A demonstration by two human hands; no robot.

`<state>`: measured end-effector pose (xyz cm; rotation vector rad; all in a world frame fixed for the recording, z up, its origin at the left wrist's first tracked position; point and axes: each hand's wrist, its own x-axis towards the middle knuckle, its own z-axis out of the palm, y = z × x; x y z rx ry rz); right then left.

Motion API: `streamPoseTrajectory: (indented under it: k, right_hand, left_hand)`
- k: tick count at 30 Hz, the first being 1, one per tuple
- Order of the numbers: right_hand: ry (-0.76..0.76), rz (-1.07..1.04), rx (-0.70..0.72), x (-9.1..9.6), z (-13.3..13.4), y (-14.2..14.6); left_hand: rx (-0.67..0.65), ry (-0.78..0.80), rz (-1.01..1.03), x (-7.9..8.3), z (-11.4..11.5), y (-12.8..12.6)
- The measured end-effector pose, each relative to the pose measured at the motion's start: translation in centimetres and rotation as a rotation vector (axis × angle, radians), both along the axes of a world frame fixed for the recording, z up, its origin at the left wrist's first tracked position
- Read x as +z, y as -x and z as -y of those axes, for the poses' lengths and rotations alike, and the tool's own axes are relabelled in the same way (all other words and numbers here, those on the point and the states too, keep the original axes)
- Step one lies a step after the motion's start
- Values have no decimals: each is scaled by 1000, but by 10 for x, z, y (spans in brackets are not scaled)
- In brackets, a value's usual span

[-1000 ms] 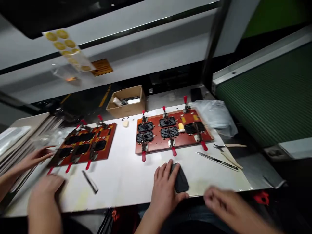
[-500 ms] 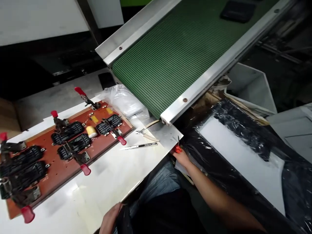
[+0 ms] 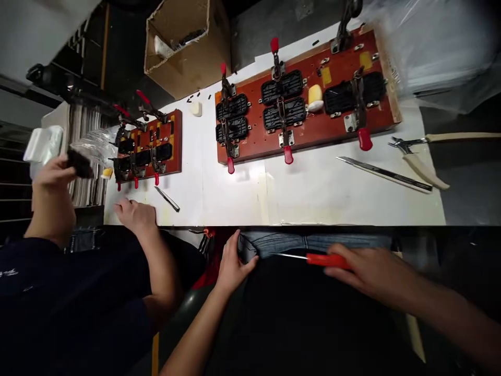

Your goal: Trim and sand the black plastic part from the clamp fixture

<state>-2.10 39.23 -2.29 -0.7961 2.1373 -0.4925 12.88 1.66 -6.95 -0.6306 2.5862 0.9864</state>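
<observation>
right hand (image 3: 371, 271): closed round the red-handled screwdriver (image 3: 313, 258)
screwdriver: lying roughly level below the tabletop (image 3: 313, 193) near edge, tip pointing left
left hand (image 3: 231, 267): loosely open, on lap

A factory assembly bench: a white worktable (image 3: 313, 193) carries two red-brown clamping boards (image 3: 305, 112) (image 3: 151, 143) loaded with black plastic parts, with pliers (image 3: 422, 151), a blade (image 3: 385, 174) and a cardboard parts box (image 3: 183, 42) nearby, and a co-worker seated alongside at the second board
</observation>
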Motion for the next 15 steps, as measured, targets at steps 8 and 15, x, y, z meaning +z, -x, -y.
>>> streamPoseTrajectory:
  k: [8,15]
  right_hand:
    - [54,-171,357,34,115,43]
    - [154,-24,336,30,104,35]
  left_hand:
    - [409,-194,87,3,10,-48]
    - [851,-409,138,-2,19,-36]
